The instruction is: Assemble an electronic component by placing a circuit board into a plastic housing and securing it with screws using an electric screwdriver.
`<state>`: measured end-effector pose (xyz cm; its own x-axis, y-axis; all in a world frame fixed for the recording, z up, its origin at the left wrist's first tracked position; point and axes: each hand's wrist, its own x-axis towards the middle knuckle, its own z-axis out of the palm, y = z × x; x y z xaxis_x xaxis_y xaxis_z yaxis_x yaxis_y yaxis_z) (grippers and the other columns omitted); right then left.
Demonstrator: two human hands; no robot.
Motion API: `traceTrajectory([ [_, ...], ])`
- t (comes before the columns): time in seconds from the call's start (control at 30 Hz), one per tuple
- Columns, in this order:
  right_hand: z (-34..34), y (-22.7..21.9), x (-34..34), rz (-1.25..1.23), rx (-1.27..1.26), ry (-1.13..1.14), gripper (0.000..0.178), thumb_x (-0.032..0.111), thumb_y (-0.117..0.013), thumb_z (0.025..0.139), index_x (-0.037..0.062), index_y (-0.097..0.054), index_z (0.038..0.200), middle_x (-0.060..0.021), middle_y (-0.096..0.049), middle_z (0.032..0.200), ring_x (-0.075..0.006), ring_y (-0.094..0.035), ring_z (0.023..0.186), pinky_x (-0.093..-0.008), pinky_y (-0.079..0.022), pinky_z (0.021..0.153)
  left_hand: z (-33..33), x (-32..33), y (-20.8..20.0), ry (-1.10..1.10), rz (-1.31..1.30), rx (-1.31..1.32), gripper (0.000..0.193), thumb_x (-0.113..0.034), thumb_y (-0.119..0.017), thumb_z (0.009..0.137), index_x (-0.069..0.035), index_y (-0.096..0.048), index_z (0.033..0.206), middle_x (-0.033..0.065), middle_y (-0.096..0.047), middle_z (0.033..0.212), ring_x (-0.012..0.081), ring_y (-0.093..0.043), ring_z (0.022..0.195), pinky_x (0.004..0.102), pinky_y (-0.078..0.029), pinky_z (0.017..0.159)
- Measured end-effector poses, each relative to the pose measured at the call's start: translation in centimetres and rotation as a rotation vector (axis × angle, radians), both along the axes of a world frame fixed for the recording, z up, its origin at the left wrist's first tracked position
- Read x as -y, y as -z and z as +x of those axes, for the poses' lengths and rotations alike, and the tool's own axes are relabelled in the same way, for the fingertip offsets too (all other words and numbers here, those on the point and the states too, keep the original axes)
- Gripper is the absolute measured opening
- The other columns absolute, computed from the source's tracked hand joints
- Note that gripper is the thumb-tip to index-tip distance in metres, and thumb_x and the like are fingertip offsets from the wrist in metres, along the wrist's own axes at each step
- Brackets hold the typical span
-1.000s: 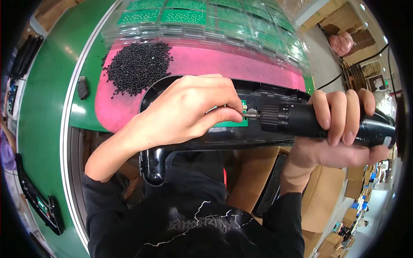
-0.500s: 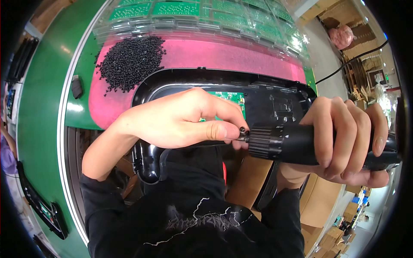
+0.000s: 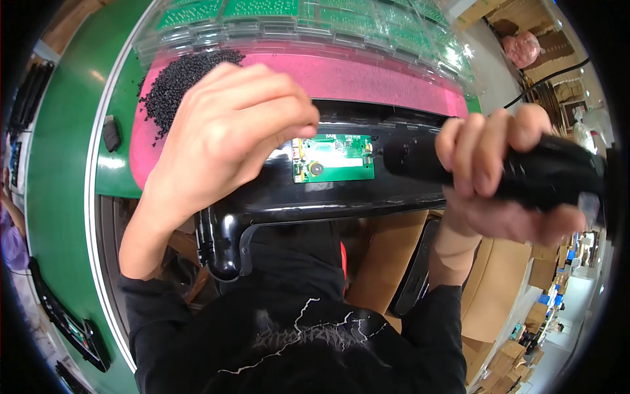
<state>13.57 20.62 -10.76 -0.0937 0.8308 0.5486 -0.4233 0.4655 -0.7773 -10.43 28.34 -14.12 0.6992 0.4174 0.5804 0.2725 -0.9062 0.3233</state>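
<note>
My right hand [image 3: 489, 157] is wrapped round a black electric screwdriver [image 3: 420, 154], held almost level and blurred by motion. Its tip points left, at the right edge of a green circuit board [image 3: 348, 172]; whether it touches a screw there I cannot tell. The board lies inside a glossy black plastic housing [image 3: 302, 202]. Over the housing's left end hovers my left hand [image 3: 230, 138], fingers curled and tips pinched together. Anything between those fingertips is hidden. Behind this hand a heap of small black screws [image 3: 167, 85] is partly covered.
The heap and housing rest on a pink mat [image 3: 367, 79] on a green table [image 3: 59, 197]. Clear plastic trays of green boards [image 3: 262, 10] stand at the far side. A small dark object [image 3: 111, 133] lies left of the mat. Cardboard boxes [image 3: 495, 289] are at lower right.
My left hand has left the screwdriver's tip and moved up and left, uncovering the circuit board. The screwdriver has come forward to the board's right edge.
</note>
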Motion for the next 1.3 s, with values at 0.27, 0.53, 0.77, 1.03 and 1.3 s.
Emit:
traceTrajectory([
  [0.27, 0.4, 2.8, -1.9, -0.123, 0.048, 0.209, 0.078, 0.078, -0.051, 0.076, 0.0032, -0.047, 0.096, -0.0050, -0.050, 0.057, -0.0137, -0.043, 0.045, -0.0281, -0.039, 0.048, 0.6, 0.1, 4.4, 0.316, -0.340, -0.019, 0.015, -0.016, -0.071, 0.076, -0.005, -0.065, 0.083, 0.0028, -0.067, 0.087, 0.0231, -0.059, 0.083, 0.0343, -0.049, 0.073],
  [0.53, 0.0, 2.4, -2.0, -0.239, 0.130, 0.306, 0.075, 0.080, -0.050, 0.075, 0.0067, -0.048, 0.092, 0.0023, -0.044, 0.056, -0.0094, -0.038, 0.045, -0.0260, -0.032, 0.050, 0.4, 0.6, 4.2, 0.194, -0.438, -0.188, 0.016, -0.019, -0.067, 0.081, -0.006, -0.068, 0.091, 0.0008, -0.069, 0.090, 0.0215, -0.059, 0.080, 0.0348, -0.048, 0.076],
  [0.77, 0.1, 2.5, -2.9, -0.248, 0.177, 0.162, 0.065, 0.071, -0.052, 0.080, 0.0065, -0.048, 0.091, 0.0031, -0.043, 0.055, -0.0078, -0.036, 0.044, -0.0246, -0.031, 0.048, 0.9, 0.3, 4.0, 0.233, -0.492, -0.172, 0.014, -0.016, -0.066, 0.082, -0.006, -0.068, 0.091, 0.0021, -0.069, 0.088, 0.0222, -0.059, 0.078, 0.0353, -0.048, 0.074],
  [1.03, -0.6, 2.4, -2.6, -0.280, 0.144, 0.185, 0.067, 0.068, -0.054, 0.079, 0.0049, -0.050, 0.100, 0.0019, -0.045, 0.059, -0.0099, -0.039, 0.047, -0.0269, -0.033, 0.051, 0.6, 0.5, 3.6, 0.160, -0.542, -0.205, 0.014, -0.018, -0.065, 0.084, -0.004, -0.066, 0.088, 0.0044, -0.069, 0.087, 0.0233, -0.060, 0.080, 0.0352, -0.050, 0.075],
  [1.3, -1.5, 0.8, -1.1, 0.128, 0.044, 0.022, 0.066, 0.066, -0.069, 0.071, 0.0094, -0.050, 0.099, 0.0044, -0.052, 0.063, -0.0070, -0.048, 0.048, -0.0242, -0.037, 0.052, 0.4, 0.3, 4.3, 0.196, -0.570, 0.119, 0.007, -0.003, -0.066, 0.081, -0.001, -0.066, 0.088, 0.0090, -0.067, 0.077, 0.0232, -0.064, 0.071, 0.0328, -0.051, 0.063],
])
